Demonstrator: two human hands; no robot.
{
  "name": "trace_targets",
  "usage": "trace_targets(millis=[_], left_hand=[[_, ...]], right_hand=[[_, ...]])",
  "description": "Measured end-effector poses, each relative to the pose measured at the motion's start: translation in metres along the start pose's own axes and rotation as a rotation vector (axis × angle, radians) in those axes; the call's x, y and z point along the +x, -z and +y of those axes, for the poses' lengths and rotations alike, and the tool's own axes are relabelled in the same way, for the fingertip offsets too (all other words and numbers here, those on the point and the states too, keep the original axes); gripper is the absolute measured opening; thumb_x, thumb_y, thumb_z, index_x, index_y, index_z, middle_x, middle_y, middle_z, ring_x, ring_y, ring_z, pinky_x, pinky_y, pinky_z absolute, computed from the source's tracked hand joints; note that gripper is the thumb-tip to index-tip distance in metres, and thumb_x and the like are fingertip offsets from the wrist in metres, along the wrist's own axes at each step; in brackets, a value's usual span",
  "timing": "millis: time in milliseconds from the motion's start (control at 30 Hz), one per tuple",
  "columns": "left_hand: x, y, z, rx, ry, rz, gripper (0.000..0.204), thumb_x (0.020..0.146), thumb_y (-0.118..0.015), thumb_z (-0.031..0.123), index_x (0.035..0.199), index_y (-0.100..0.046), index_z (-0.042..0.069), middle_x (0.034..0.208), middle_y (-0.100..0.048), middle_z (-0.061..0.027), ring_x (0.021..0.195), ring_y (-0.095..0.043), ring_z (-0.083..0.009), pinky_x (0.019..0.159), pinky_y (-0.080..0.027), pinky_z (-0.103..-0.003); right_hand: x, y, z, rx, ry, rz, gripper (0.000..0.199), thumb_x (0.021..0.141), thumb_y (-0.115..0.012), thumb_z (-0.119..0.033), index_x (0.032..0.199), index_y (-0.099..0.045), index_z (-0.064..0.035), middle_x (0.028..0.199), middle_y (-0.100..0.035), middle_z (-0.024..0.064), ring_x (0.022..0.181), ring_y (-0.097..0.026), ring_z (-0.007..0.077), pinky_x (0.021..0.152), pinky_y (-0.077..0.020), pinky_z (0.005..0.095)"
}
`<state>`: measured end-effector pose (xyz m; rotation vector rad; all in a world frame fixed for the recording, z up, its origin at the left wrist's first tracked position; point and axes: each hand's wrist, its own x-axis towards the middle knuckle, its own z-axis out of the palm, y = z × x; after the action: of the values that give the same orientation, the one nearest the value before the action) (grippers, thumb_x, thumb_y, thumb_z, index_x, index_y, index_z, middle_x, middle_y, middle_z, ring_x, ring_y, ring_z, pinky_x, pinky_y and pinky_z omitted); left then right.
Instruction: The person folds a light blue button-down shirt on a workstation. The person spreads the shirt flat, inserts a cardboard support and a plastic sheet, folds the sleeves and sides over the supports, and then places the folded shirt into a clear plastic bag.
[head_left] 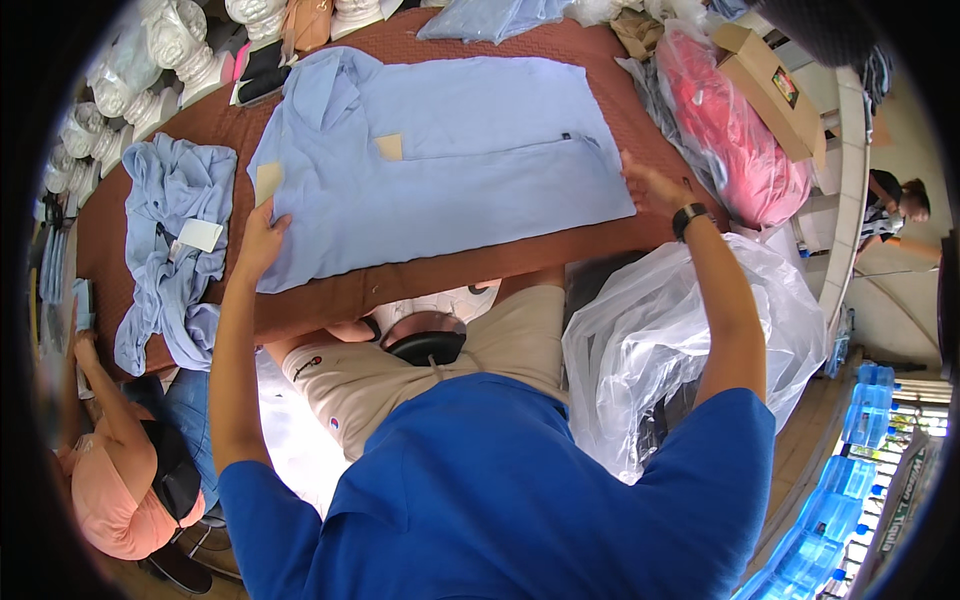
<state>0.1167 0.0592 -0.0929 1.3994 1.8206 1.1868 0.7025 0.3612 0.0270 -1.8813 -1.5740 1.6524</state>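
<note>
A light blue collared shirt (480,110) lies spread on the brown table cover (205,130), its collar to the left and its hem to the right. Tan tags show at its left edge and near its middle. At the shirt's left edge, my left hand (262,242) is closed on the fabric just below one tag; the fingertips are partly hidden. My right hand (655,190), wearing a dark watch, is beside the hem at the right, its fingers stretched out and apart. Whether it touches the cloth I cannot tell.
A crumpled light blue garment (175,215) with a white tag lies left. Clear plastic (650,340) bulges by my right arm. A wrapped red bundle (730,130) and cardboard box (770,85) sit at right. White busts (185,45) line the far left; a person (130,470) sits at left.
</note>
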Motion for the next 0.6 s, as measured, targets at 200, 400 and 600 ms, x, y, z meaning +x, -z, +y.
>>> trace_targets(millis=[200, 400, 600], left_hand=[[0.008, -0.011, 0.01, 0.026, 0.017, 0.004, 0.037, 0.092, -0.062, -0.003, 0.129, -0.06, -0.005, 0.116, -0.069, -0.0091, 0.108, -0.061, -0.0146, 0.098, -0.045, -0.03], [0.003, -0.003, 0.0, 0.218, -0.225, 0.182, 0.039, 0.088, -0.068, 0.004, 0.125, -0.062, -0.003, 0.121, -0.066, -0.0123, 0.114, -0.06, -0.027, 0.098, -0.045, -0.033], [0.005, -0.017, 0.01, 0.491, -0.253, 0.309, 0.039, 0.084, -0.075, 0.017, 0.117, -0.064, -0.002, 0.117, -0.063, -0.0165, 0.101, -0.057, -0.0377, 0.088, -0.046, -0.043]], right_hand=[[0.054, 0.024, 0.065, -0.33, 0.205, 0.038, 0.033, 0.088, -0.075, -0.032, 0.096, -0.067, -0.0016, 0.074, -0.063, 0.004, 0.059, -0.058, 0.013, 0.047, -0.0427, 0.0259], [0.055, 0.041, 0.064, -0.648, -0.073, 0.033, 0.021, 0.089, -0.072, -0.025, 0.093, -0.067, -0.0042, 0.077, -0.065, 0.0081, 0.06, -0.06, 0.0183, 0.053, -0.0484, 0.0366], [0.071, -0.004, 0.054, -0.902, 0.411, 0.62, 0.046, 0.085, -0.073, -0.026, 0.122, -0.058, -0.0018, 0.106, -0.068, 0.0238, 0.097, -0.067, 0.0398, 0.084, -0.0521, 0.0486]])
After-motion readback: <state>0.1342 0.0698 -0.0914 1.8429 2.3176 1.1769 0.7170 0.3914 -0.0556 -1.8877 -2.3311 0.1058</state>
